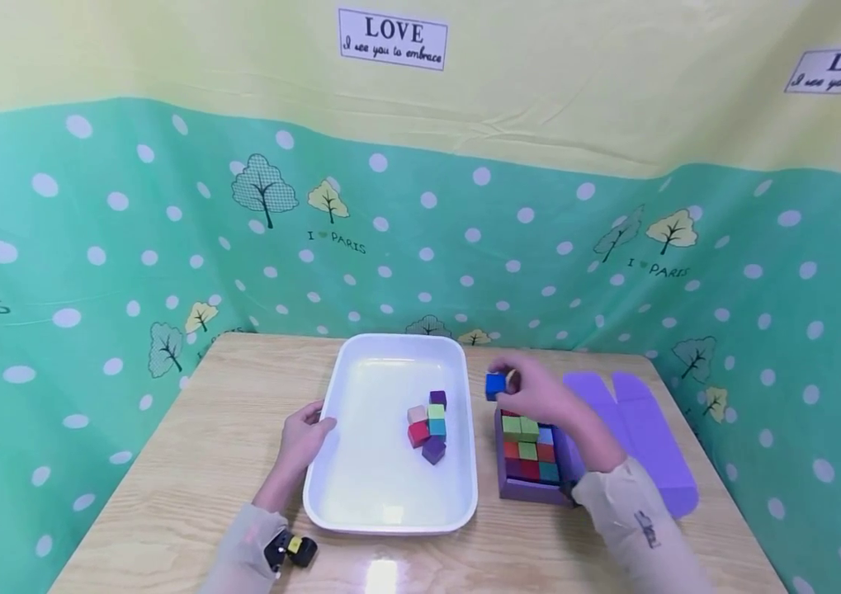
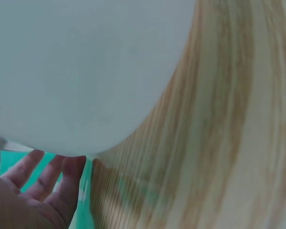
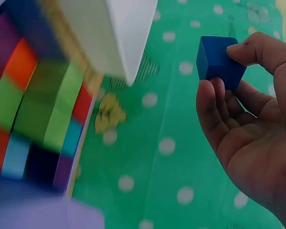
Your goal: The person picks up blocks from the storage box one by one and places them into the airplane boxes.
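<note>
My right hand (image 1: 536, 391) pinches a blue cube (image 3: 220, 58) between thumb and fingertips, above the far end of an open purple box (image 1: 533, 492). Rows of coloured cubes fill that box, green, orange, red and teal among them. On the left, my left hand (image 1: 302, 437) grips the side of a white tray (image 1: 349, 505), its thumb over the rim and its fingers underneath. Inside the tray, right of the middle, several cubes sit in a loose group: a red cube (image 1: 418, 435), a light green cube (image 1: 436, 411), a dark purple cube (image 1: 433, 450) and others.
The purple box's unfolded lid (image 1: 654, 445) lies flat to its right on the wooden table (image 1: 190, 462). A patterned green and yellow cloth (image 1: 405, 239) hangs around the back and sides. On the left wrist sits a black strapped device (image 1: 290, 549).
</note>
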Demonstrator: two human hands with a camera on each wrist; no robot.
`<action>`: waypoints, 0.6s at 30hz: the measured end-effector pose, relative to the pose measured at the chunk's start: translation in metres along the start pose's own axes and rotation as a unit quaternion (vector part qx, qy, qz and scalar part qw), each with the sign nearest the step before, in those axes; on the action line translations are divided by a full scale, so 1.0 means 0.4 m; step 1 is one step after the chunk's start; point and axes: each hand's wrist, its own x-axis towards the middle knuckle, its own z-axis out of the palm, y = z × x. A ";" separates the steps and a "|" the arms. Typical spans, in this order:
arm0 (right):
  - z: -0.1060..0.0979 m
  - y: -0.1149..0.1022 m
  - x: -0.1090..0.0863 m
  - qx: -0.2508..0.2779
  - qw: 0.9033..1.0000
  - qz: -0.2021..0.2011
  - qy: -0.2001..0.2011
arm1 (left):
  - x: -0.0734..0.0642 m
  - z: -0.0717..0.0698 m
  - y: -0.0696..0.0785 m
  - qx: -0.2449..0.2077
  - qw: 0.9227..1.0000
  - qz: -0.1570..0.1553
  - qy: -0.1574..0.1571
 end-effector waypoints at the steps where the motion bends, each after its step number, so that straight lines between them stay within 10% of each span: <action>1: -0.012 0.016 -0.009 -0.003 1.000 0.004 0.003 | 0.000 0.000 -0.001 0.000 1.000 -0.002 0.002; 18: -0.100 0.177 -0.082 -0.077 0.997 0.029 0.000 | 0.001 -0.004 -0.001 -0.001 1.000 0.000 -0.007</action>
